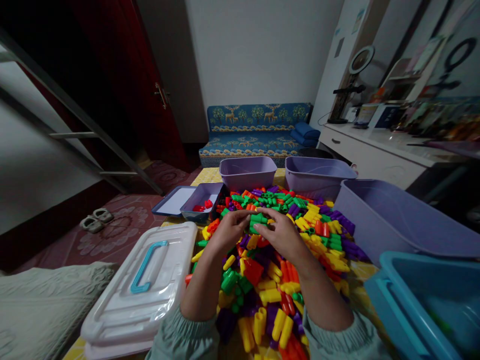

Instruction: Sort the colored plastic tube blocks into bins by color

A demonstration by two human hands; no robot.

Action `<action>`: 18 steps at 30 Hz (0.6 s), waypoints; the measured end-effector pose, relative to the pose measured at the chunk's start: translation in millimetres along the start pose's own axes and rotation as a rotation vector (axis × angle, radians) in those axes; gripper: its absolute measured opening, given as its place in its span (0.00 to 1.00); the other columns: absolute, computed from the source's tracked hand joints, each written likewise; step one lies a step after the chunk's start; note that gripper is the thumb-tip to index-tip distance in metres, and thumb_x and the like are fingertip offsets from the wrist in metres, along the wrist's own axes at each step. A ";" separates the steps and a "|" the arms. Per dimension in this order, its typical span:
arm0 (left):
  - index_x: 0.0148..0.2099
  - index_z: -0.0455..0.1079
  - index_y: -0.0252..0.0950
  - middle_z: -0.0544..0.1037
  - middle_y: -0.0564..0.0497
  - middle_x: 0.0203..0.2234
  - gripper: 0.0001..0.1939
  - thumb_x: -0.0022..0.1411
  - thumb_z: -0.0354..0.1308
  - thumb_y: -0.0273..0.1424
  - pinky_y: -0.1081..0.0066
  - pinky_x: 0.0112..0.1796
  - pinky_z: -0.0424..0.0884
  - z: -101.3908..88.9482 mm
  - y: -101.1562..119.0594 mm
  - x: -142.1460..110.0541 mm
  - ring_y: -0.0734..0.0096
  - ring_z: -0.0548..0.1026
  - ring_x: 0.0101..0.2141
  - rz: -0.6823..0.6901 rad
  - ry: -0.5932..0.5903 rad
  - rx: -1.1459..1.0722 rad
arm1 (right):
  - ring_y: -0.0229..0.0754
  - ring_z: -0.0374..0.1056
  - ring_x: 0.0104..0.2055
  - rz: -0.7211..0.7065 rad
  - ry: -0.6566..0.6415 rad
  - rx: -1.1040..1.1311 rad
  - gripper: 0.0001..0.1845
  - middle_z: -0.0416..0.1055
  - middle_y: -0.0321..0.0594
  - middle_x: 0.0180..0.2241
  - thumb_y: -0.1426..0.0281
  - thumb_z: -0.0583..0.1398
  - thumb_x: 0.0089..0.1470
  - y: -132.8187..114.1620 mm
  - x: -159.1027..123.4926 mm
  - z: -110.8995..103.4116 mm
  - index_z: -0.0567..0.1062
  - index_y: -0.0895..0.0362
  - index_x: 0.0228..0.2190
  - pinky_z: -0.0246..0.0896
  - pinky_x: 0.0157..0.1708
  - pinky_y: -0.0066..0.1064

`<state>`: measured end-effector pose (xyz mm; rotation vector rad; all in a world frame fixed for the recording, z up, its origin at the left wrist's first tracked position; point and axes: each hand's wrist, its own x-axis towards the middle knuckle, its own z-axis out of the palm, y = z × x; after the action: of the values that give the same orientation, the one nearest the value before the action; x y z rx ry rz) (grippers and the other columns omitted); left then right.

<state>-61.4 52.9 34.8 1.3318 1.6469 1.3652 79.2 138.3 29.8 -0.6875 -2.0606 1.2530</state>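
Both my hands meet above a spread pile of plastic building blocks (268, 284) in yellow, green, red, orange and purple. Between them is a green plastic block (257, 222) with rounded, tube-like sides. My left hand (233, 228) grips it from the left, its fingertips bent over the top edge. From the other side my right hand (280, 232) holds the same block, thumb in front and fingers behind. Parts of the block are hidden by the fingers. Loose blocks lie under and around both wrists.
Purple bins (247, 175) line the table's far side, with a larger purple bin (397, 220) at right. A blue bin (431, 300) stands near right. At left are a white lid with blue handle (161, 280) and a small box (200, 195) holding red pieces.
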 end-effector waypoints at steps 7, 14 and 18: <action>0.39 0.77 0.39 0.80 0.46 0.31 0.13 0.47 0.64 0.34 0.70 0.34 0.66 -38.6 8.5 -20.8 0.60 0.75 0.34 -0.289 0.179 0.896 | 0.42 0.71 0.33 0.012 0.166 0.027 0.21 0.75 0.40 0.34 0.65 0.63 0.44 2.1 3.2 -11.3 0.74 0.56 0.43 0.68 0.35 0.34; 0.41 0.77 0.42 0.80 0.42 0.37 0.22 0.39 0.68 0.38 0.65 0.36 0.69 -40.6 6.9 -25.7 0.49 0.77 0.39 -0.399 -0.008 1.112 | 0.43 0.72 0.34 0.011 0.166 0.021 0.21 0.76 0.41 0.35 0.65 0.63 0.44 2.6 3.0 -13.3 0.74 0.56 0.43 0.68 0.35 0.35; 0.45 0.74 0.39 0.79 0.39 0.38 0.27 0.38 0.68 0.34 0.63 0.36 0.69 -28.1 4.3 -22.8 0.46 0.76 0.41 -0.357 -0.072 1.114 | 0.44 0.72 0.37 -0.012 0.166 0.009 0.21 0.77 0.41 0.35 0.66 0.62 0.44 3.6 3.2 -12.7 0.75 0.56 0.43 0.68 0.37 0.34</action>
<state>-78.4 21.9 43.6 1.4572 2.5561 0.1008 86.8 149.4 31.8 -0.7484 -1.9201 1.1576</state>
